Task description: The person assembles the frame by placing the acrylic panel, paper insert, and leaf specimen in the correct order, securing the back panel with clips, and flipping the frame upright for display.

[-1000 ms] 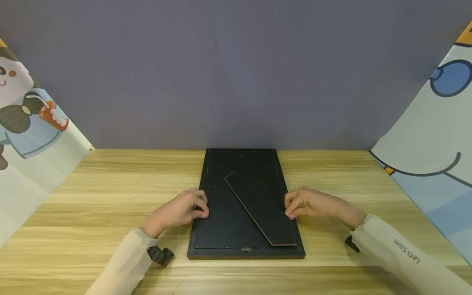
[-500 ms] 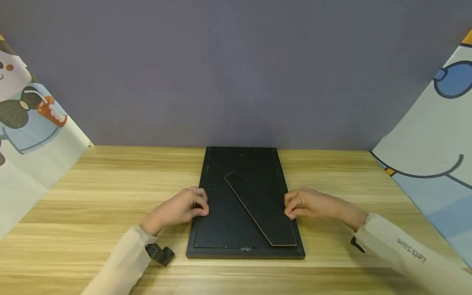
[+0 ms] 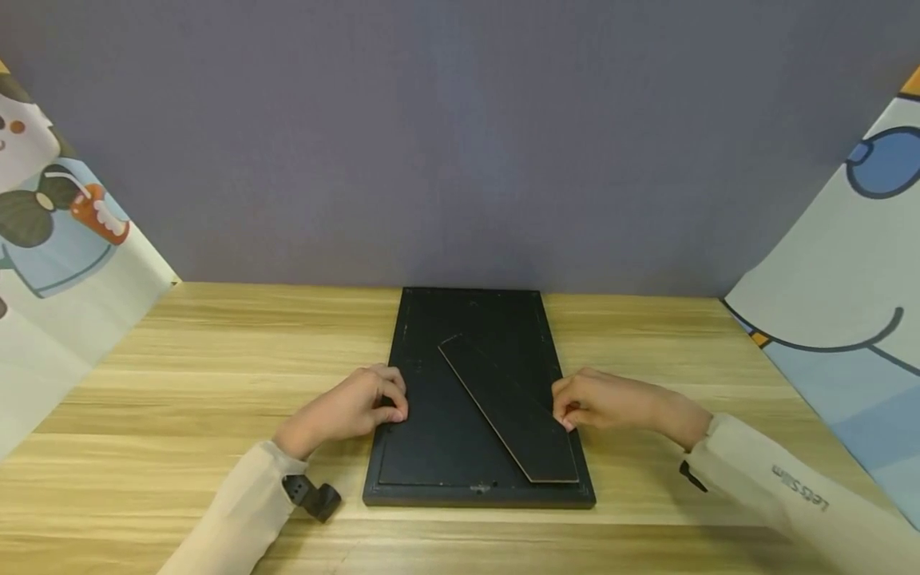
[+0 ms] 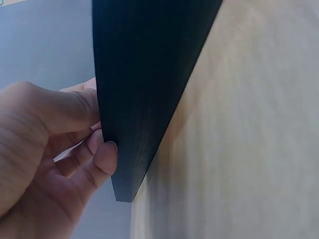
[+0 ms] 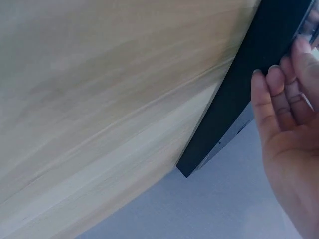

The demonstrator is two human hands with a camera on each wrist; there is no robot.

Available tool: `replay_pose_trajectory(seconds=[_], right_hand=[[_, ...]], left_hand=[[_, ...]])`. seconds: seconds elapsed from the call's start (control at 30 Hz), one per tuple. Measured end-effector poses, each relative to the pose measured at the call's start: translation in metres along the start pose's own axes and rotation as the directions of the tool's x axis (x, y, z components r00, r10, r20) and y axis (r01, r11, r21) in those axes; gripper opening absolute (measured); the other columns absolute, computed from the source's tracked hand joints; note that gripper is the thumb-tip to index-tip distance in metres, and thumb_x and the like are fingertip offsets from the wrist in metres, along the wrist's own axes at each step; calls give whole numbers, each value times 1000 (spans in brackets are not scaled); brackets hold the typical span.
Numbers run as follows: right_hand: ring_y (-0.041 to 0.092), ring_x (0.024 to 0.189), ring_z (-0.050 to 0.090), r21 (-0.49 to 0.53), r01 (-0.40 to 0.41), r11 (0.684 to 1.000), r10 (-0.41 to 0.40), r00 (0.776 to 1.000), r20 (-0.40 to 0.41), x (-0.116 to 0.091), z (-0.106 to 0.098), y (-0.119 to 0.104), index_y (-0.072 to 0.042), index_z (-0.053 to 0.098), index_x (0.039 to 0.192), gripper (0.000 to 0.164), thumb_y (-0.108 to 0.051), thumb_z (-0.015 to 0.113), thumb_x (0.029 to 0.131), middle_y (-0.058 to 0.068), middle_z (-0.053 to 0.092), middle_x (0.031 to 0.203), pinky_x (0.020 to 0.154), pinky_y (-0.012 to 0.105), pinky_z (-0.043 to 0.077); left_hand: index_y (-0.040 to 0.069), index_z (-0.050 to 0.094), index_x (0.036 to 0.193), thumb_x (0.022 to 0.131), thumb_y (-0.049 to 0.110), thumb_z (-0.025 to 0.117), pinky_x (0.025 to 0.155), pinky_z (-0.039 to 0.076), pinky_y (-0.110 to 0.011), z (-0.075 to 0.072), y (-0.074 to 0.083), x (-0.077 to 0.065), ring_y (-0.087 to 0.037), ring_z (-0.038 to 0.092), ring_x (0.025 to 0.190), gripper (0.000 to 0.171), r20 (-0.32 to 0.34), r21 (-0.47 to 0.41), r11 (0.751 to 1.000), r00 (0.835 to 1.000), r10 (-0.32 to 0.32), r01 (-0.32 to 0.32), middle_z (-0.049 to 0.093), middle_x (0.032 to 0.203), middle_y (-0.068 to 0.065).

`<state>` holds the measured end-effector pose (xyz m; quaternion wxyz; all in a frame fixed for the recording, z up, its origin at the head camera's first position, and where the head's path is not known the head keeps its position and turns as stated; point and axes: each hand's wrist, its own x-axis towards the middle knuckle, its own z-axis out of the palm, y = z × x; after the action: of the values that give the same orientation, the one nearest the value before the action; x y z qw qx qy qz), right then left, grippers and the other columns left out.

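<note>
A black picture frame [image 3: 424, 459] lies face down on the wooden table, its back upward. Its long easel stand [image 3: 506, 411] slants across the back, the wide end toward the near right corner. At the frame's left edge my left hand [image 3: 358, 406] pinches the rim, thumb on top. In the left wrist view, several curled fingers [image 4: 103, 158] of it touch the black side wall [image 4: 142, 89]. My right hand [image 3: 611, 399] holds the opposite edge, beside the stand. Its bent fingertips [image 5: 274, 79] meet the side of the frame in the right wrist view.
Behind the table [image 3: 216, 359] rises a plain grey wall [image 3: 460, 144]. Cartoon-printed panels stand at the left [image 3: 65, 239] and right [image 3: 841, 263]. A small black wrist camera [image 3: 312, 497] sits at the left cuff.
The right fingers have curled and shifted very slightly at the frame's edge. The left hand and the picture frame hold their places; the head view has tilted a little.
</note>
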<state>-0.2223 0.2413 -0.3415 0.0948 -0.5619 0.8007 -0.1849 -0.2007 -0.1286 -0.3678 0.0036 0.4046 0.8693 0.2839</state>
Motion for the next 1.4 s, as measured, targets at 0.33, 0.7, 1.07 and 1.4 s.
replay_pose_trajectory(seconds=[0.33, 0.7, 1.07, 1.4], right_hand=[[-7, 62, 37, -23, -73, 997, 73, 997, 32, 2, -1, -4, -13, 59, 66, 25, 4, 69, 81, -8, 49, 68, 54, 13, 39], [-7, 62, 39, -22, -99, 995, 100, 994, 39, 2, -1, -8, -13, 59, 65, 25, 6, 70, 77, -9, 50, 67, 55, 13, 39], [-6, 67, 39, 194, -56, 979, 54, 998, 13, -6, 2, 1, -10, 63, 69, 16, -9, 67, 85, -4, 48, 68, 57, 16, 41], [-7, 65, 38, 110, -74, 991, 73, 997, 9, -3, 1, 0, -12, 63, 69, 17, -5, 70, 83, -7, 47, 68, 56, 15, 40]], left_hand=[[15, 71, 75, 83, 5, 71, 69, 47, -23, 3, 2, -1, -7, 50, 77, 12, 1, -4, 1000, 1000, -19, 19, 59, 85, 5], [14, 71, 78, 85, 5, 70, 64, 47, -22, 6, 2, -3, -7, 49, 75, 12, 6, -35, 998, 999, -48, 48, 59, 86, 5], [14, 70, 78, 86, 5, 69, 65, 45, -22, 4, 2, -2, -8, 48, 75, 12, 0, -47, 998, 999, -35, 35, 58, 85, 5], [14, 70, 77, 86, 5, 69, 66, 45, -22, 2, 2, -3, -8, 49, 77, 12, -6, -47, 998, 999, -40, 39, 58, 85, 6]])
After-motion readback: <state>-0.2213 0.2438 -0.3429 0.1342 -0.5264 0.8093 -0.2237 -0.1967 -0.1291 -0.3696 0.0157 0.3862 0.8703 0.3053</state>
